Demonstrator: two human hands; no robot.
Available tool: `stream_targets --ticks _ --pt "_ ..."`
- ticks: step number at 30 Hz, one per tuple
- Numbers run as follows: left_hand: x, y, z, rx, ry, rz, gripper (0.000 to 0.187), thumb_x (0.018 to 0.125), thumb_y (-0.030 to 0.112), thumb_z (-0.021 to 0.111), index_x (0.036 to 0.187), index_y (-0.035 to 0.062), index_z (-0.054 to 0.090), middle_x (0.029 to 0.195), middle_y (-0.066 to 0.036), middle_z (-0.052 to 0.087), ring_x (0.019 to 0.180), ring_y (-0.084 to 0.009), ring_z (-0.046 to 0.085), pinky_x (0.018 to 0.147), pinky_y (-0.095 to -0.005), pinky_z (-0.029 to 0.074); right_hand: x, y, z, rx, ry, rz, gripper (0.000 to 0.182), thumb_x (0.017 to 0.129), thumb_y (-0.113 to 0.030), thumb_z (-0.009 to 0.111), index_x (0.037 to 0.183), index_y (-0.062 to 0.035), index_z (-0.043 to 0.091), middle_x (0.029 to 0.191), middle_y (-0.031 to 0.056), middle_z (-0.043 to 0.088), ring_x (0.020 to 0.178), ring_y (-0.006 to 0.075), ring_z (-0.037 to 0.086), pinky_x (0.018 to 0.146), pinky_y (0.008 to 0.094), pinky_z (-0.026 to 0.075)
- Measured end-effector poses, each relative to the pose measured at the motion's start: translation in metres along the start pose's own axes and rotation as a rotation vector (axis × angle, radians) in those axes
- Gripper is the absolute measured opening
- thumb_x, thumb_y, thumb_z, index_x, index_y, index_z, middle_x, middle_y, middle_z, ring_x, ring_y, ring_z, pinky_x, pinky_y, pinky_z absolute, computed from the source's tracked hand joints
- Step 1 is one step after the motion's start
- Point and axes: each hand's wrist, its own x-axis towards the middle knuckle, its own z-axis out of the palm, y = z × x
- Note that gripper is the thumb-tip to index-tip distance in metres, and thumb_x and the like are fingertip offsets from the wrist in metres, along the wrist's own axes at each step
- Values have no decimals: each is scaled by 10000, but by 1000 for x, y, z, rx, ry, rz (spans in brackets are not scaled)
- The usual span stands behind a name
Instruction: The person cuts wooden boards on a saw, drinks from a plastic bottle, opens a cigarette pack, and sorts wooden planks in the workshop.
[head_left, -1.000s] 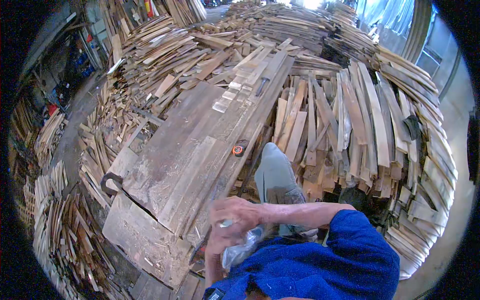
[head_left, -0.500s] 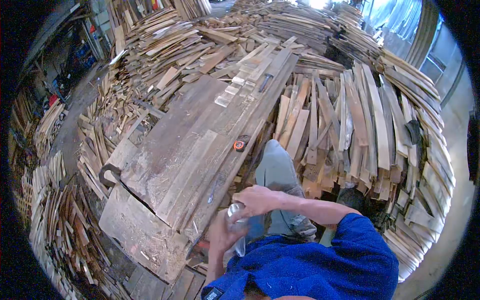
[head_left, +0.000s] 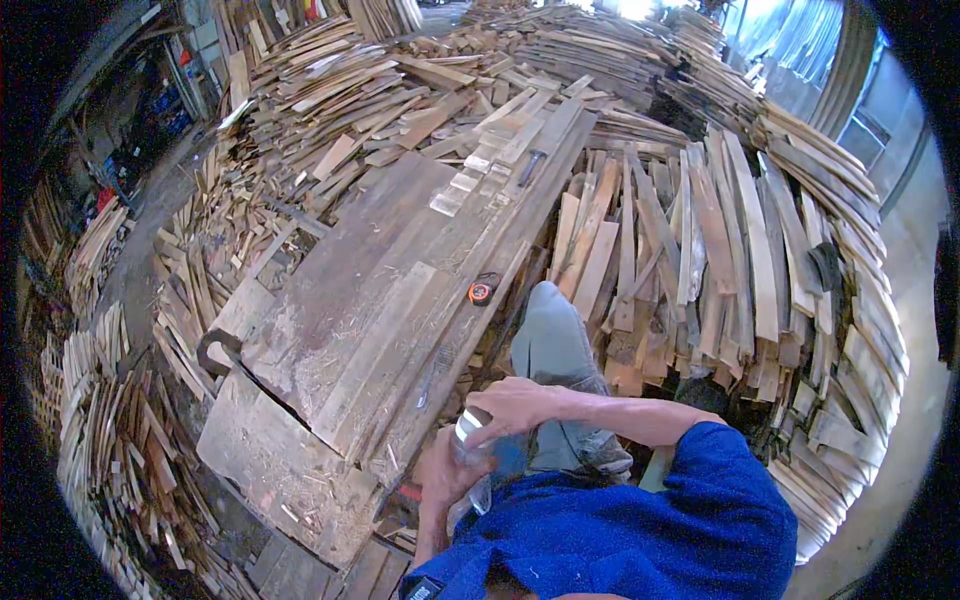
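the person holds a clear plastic bottle (head_left: pixel 470 455) close to the chest, low in the view and just off the near edge of the table (head_left: pixel 380 300). the left hand (head_left: pixel 445 475) is wrapped around the bottle's body, fingers clenched on it from below. the right hand (head_left: pixel 510 405) sits on top, its fingers curled over the pale cap (head_left: pixel 466 428) and gripping it. a blue sleeve (head_left: pixel 700 500) covers the right upper arm, and a knee in grey trousers (head_left: pixel 550 345) pokes up just beyond the hands.

by the look of it, the step in hand is working the cap, turning it on or off; which way cannot be told. the next move seems to call for a firm hold from the left hand while the right twists, keeping the bottle upright so nothing spills.

the table is a run of long weathered boards dusted with sawdust. an orange tape measure (head_left: pixel 481 291) lies near its right edge, well apart from the hands. a dark curved metal piece (head_left: pixel 215 350) sits at its left edge, and a dark tool (head_left: pixel 529 166), too small to name, lies farther up. stacks of split planks (head_left: pixel 720 240) crowd the right side and more heaps (head_left: pixel 330 90) fill the far ground.
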Motion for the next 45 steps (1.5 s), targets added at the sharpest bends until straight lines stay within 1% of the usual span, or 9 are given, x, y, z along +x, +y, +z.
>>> stream_targets --ticks 2,5,7,13,22,30,34,38,45 --pt "4 -4 -2 -16 -4 37 700 609 296 858 1181 60 531 1086 -124 641 1010 -250 615 875 -372 490 7 3 -5 -47 -242 222 710 761 -284 653 1398 -93 406 1334 189 447 1252 361 417 1063 420 346" --pt "12 -45 11 -223 -4 70 765 600 400 840 1202 54 520 1070 -168 648 1012 -308 632 847 -400 502 28 43 27 62 70 -688 672 744 -423 704 1251 -27 512 1267 219 506 1192 369 473 1014 439 383" --pt "8 -49 9 -182 61 111 757 604 394 838 1210 70 521 1078 -166 644 1006 -316 628 853 -400 497 12 23 16 199 113 -718 659 742 -419 698 1243 -30 519 1244 207 522 1181 357 485 1002 424 396" --pt "4 -21 -5 -92 48 75 757 618 388 842 1216 65 510 1068 -159 631 996 -307 623 867 -410 485 11 17 7 -75 284 -353 511 740 -284 701 1160 -12 595 1040 159 606 975 305 600 860 393 478" --pt "-10 22 -48 -215 270 252 802 547 247 900 1223 26 529 1177 -131 597 1074 -247 587 981 -382 431 21 65 -45 896 607 -242 327 916 -259 546 1168 -60 607 930 26 618 790 137 598 736 264 502" --pt "-22 85 -114 129 456 685 684 563 314 851 1140 59 588 1087 -158 629 1036 -307 609 900 -386 492 89 130 8 625 497 58 307 920 -336 575 994 -50 661 763 -30 569 701 78 526 609 258 461" --pt "-33 134 -128 177 623 779 474 678 287 766 1042 64 562 981 -155 620 877 -318 627 798 -427 511 85 103 3 387 469 23 405 873 -355 635 1042 12 642 865 97 659 784 137 581 733 278 461" --pt "-31 173 -123 213 781 934 284 793 260 682 944 69 536 875 -152 611 717 -329 644 696 -468 530 88 101 4 333 520 -117 332 893 -302 628 1039 -4 639 794 -9 575 722 71 494 611 250 440" --pt "-48 197 -131 364 835 996 187 856 258 595 844 109 483 692 -72 519 624 -296 640 590 -418 539 82 90 -3 395 404 -40 374 872 -326 638 1052 2 638 846 96 640 779 162 579 718 296 468"
